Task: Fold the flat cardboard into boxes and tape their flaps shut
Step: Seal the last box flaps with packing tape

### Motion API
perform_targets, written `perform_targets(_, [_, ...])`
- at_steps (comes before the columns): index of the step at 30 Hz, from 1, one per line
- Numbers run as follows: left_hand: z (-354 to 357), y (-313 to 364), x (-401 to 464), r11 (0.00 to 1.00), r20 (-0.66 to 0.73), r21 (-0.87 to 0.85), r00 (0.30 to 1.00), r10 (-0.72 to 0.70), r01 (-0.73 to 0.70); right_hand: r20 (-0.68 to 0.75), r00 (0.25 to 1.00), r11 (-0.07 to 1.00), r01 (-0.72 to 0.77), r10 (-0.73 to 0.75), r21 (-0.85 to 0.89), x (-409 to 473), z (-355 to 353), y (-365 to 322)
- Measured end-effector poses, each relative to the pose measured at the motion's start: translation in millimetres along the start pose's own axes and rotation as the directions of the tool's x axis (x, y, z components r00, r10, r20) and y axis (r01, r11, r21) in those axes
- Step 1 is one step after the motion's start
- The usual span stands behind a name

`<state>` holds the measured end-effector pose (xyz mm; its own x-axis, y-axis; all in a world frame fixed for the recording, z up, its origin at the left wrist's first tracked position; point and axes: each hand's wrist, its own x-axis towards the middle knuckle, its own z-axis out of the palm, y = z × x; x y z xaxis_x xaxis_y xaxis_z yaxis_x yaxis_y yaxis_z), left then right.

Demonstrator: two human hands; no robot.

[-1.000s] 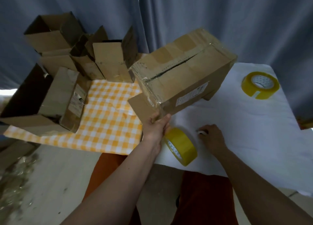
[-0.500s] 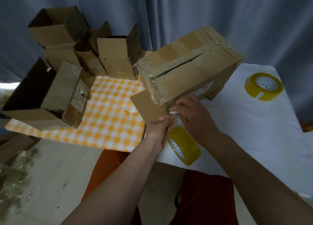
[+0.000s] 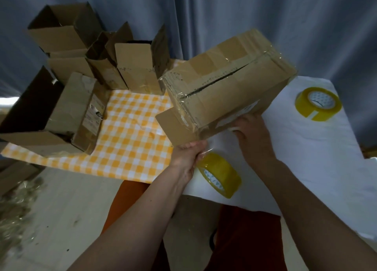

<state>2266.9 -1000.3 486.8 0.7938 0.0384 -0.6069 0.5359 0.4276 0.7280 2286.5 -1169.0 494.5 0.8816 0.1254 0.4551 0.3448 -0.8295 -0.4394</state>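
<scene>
a large cardboard box (image 3: 228, 87) sits tilted in the upper middle of the frame, its top seam taped over but showing a dark gap, a loose flap sticking out at its lower left corner. the left hand (image 3: 188, 156), at centre frame, pinches the end of a clear tape strip against the box's lower corner, with a yellow tape roll (image 3: 219, 174) just below right of it on the white cloth (image 3: 306, 158). the right hand (image 3: 253, 136) presses its fingers against the box's near side by a pale label; whether it grips anything i cannot tell. a second yellow tape roll (image 3: 318, 104) lies at the right. open cardboard boxes (image 3: 81, 83) crowd the upper left, around a yellow checked cloth (image 3: 130, 140).
</scene>
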Motion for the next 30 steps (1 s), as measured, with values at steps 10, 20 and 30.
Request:
perform_targets(10, [-0.2, 1.4, 1.6, 1.0, 0.066, -0.025, 0.998, -0.004, 0.006, 0.385, 0.77, 0.831, -0.557, 0.509, 0.016, -44.2, 47.4, 69.3])
perform_targets(20, [-1.5, 1.2, -0.1, 0.999, 0.039, 0.041, 0.999, 0.011, -0.013, 0.007, 0.92, 0.909, 0.388, -0.392, -0.155, 43.0, 1.2, -19.1])
perform_targets(30, [-17.1, -4.0, -11.7, 0.992, 0.111, 0.092, 0.991, 0.072, -0.083, 0.334, 0.897, 0.936, 0.337, -0.288, -0.099, 72.7, 5.4, -26.0])
